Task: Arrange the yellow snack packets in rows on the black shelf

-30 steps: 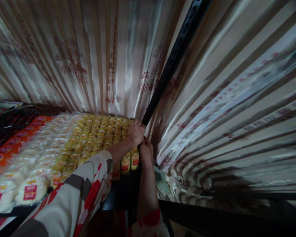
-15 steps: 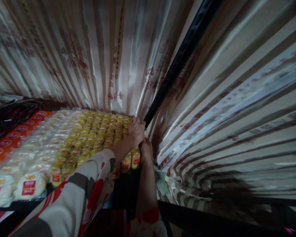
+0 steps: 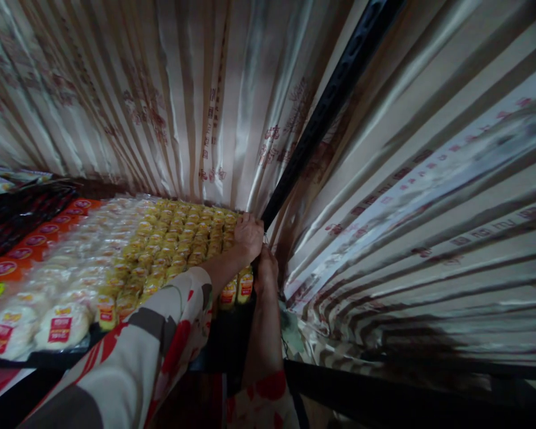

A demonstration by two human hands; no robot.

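My left hand [image 3: 249, 234] is closed against the lower end of a black slotted metal post [image 3: 315, 122], at the far right corner of the shelf. Its fingertips are turned away from me, so what they grip is hidden. Just below it, my right hand [image 3: 267, 268] is closed with its fingertips pinched together. A thin cord [image 3: 265, 238] runs between the two hands beside the post and into the right fingertips. Yellow-wrapped packets [image 3: 178, 238] stand in rows under and beside my left forearm.
Pleated, printed satin cloth [image 3: 183, 89] hangs behind the shelf, and more cloth [image 3: 406, 238] spreads on the right. Clear-wrapped round white cakes [image 3: 62, 325] and orange packs [image 3: 36, 241] line the shelf's left side. A dark rail [image 3: 361, 387] crosses at lower right.
The view has shifted slightly, so the goods on the left sit a little further right. Both hands stay at the post, with the right fingertips slightly higher.
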